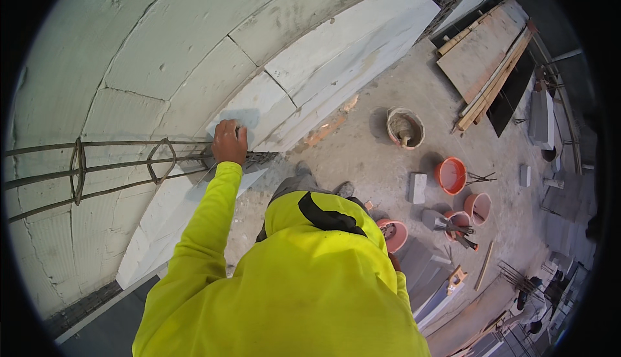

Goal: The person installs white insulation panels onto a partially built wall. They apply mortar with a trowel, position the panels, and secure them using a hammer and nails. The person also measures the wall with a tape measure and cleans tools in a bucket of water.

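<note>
My left hand (229, 141) reaches out from a bright yellow sleeve. It rests with curled fingers on the top face of a white masonry block (259, 108) in a half-built wall. Just left of the hand, a horizontal cage of steel bars (123, 163) with bent ties runs along the wall and ends beneath my wrist. Whether the fingers hold anything is hidden by the back of the hand. My right hand is out of sight behind my yellow hooded torso (304, 279).
On the concrete floor below stand a grey mortar bucket (405, 127), several orange buckets (451, 175) with tools, and a loose block (417, 187). Wooden boards (485, 53) lie at the upper right. Another person (533, 299) crouches at the lower right.
</note>
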`<act>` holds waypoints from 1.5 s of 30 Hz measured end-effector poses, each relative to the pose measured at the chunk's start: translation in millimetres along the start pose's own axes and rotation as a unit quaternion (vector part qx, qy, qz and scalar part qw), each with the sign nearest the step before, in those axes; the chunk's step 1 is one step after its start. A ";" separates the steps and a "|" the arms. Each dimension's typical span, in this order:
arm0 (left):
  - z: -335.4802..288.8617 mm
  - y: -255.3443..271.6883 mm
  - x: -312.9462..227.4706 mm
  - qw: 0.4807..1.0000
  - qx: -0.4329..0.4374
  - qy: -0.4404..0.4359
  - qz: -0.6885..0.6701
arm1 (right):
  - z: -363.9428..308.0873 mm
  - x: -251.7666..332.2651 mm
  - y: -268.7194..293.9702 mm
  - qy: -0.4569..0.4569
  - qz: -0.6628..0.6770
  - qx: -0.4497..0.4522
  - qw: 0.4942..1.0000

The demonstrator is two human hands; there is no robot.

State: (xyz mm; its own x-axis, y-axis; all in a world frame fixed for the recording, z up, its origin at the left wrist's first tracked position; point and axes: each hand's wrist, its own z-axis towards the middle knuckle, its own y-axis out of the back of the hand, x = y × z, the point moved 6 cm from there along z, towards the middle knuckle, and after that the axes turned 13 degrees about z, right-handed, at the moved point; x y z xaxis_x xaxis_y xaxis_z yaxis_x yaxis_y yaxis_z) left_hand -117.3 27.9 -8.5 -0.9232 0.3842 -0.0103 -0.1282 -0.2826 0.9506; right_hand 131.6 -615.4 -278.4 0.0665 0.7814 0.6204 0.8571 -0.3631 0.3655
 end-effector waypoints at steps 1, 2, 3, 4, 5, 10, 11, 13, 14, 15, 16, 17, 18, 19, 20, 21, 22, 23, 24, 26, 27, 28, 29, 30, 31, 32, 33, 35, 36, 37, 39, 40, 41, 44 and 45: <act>-2.9 3.9 -0.3 1.000 -0.015 0.009 -0.009 | 3.7 -14.7 0.0 -0.011 0.011 0.009 1.000; -9.5 6.9 -3.9 0.999 -0.021 0.001 -0.033 | 7.6 -26.9 0.6 -0.028 0.016 -0.004 0.999; -18.1 9.1 -8.3 0.998 -0.025 -0.002 -0.057 | 11.1 -32.7 0.3 -0.020 0.045 0.012 0.999; -28.6 11.0 -12.7 0.996 -0.029 -0.005 -0.081 | 14.1 -35.8 0.9 -0.021 0.068 0.005 0.997; -40.4 10.5 -16.0 0.996 -0.021 0.005 -0.088 | 15.8 -36.0 3.1 -0.026 0.049 0.006 0.998; -92.4 -13.4 -17.3 0.980 0.081 0.104 -0.151 | 12.8 0.8 16.7 -0.046 -0.063 0.028 0.997; -99.7 -17.2 -17.0 0.976 0.091 0.108 -0.163 | 10.9 11.0 19.3 -0.039 -0.065 0.030 0.997; -113.4 -23.2 -12.2 0.965 0.118 0.127 -0.196 | 7.1 27.1 23.6 -0.022 -0.084 0.032 0.996; -118.8 -24.1 -8.0 0.963 0.121 0.142 -0.197 | 7.6 32.9 25.2 -0.012 -0.101 0.032 0.994; -124.4 -25.7 -3.6 0.956 0.133 0.162 -0.206 | 9.8 36.5 26.3 -0.004 -0.106 0.027 0.994; -128.3 -26.5 0.5 0.950 0.136 0.179 -0.216 | 15.6 38.8 26.5 0.005 -0.111 0.021 0.994; -132.1 -27.0 4.1 0.946 0.141 0.192 -0.222 | 21.4 38.5 27.4 0.014 -0.116 0.015 0.993; -134.6 -26.7 7.6 0.942 0.138 0.204 -0.229 | 30.2 41.8 27.7 0.061 -0.100 0.004 0.993; -136.5 -26.9 10.8 0.937 0.139 0.215 -0.237 | 44.0 45.3 28.0 0.109 -0.085 -0.006 0.990; -137.0 -26.4 13.8 0.937 0.136 0.220 -0.235 | 55.3 40.5 27.0 0.107 -0.096 0.002 0.990; -136.8 -26.7 16.6 0.935 0.139 0.226 -0.235 | 68.1 35.4 25.5 0.105 -0.108 0.010 0.989; -135.6 -27.3 18.9 0.933 0.139 0.228 -0.240 | 79.4 22.7 24.1 0.052 -0.147 0.034 0.987; -132.1 -25.3 21.7 0.941 0.118 0.220 -0.227 | 87.6 13.1 24.2 0.028 -0.163 0.046 0.985; -127.5 -23.2 24.5 0.948 0.095 0.210 -0.220 | 95.4 4.3 23.7 0.004 -0.180 0.059 0.982; -120.0 -22.7 30.2 0.950 0.063 0.210 -0.224 | 102.2 -5.8 24.7 0.013 -0.169 0.062 0.984; -117.2 -27.3 35.0 0.936 0.073 0.240 -0.246 | 101.8 -10.7 26.7 0.017 -0.163 0.062 0.985; -112.9 -30.9 40.1 0.924 0.076 0.262 -0.269 | 101.2 -15.2 27.4 0.021 -0.154 0.058 0.986; -110.0 -35.5 43.9 0.908 0.086 0.290 -0.290 | 97.0 -22.3 30.9 0.017 -0.149 0.056 0.987; -114.4 -49.6 49.5 0.828 0.154 0.382 -0.381 | 95.7 -29.3 32.1 0.013 -0.144 0.054 0.988; -114.8 -54.4 51.9 0.765 0.132 0.437 -0.454 | 88.9 -40.9 36.5 0.003 -0.142 0.053 0.988; -115.1 -57.8 53.9 0.695 0.102 0.487 -0.519 | 85.3 -52.9 40.0 -0.007 -0.139 0.052 0.989; -116.4 -61.6 53.7 0.611 0.077 0.534 -0.579 | 85.6 -65.0 41.1 -0.005 -0.142 0.057 0.988; -111.8 -59.5 54.5 0.543 0.020 0.560 -0.626 | 91.0 -95.2 40.5 -0.003 -0.150 0.066 0.987; -110.3 -58.0 53.5 0.506 -0.008 0.571 -0.647 | 94.7 -111.7 39.6 0.012 -0.162 0.066 0.984; -109.0 -56.1 51.4 0.499 -0.008 0.575 -0.648 | 99.7 -128.5 37.4 0.027 -0.175 0.066 0.982; -108.1 -51.3 47.3 0.491 -0.014 0.583 -0.647 | 126.7 -148.6 25.8 0.081 -0.142 0.057 0.985; -107.1 -48.7 45.4 0.495 -0.015 0.579 -0.648 | 142.3 -151.3 18.9 0.120 -0.096 0.046 0.987; -106.7 -46.7 43.9 0.498 -0.017 0.576 -0.648 | 156.0 -151.7 13.1 0.158 -0.049 0.035 0.986; -109.0 -46.0 40.6 0.501 -0.002 0.576 -0.646 | 178.9 -153.0 9.0 0.268 0.089 0.007 0.959; -109.8 -46.6 40.7 0.503 0.002 0.573 -0.647 | 185.1 -158.3 5.9 0.257 0.082 0.003 0.963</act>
State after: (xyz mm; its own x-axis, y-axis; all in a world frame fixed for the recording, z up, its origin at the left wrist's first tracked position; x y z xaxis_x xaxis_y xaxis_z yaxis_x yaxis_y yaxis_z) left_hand -188.7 -39.8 -87.2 0.3286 -0.5160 -0.7910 -0.8920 -0.4449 -0.0802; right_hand 220.7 -647.4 -502.9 -0.0586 0.3589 0.9315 0.8599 -0.4558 0.2297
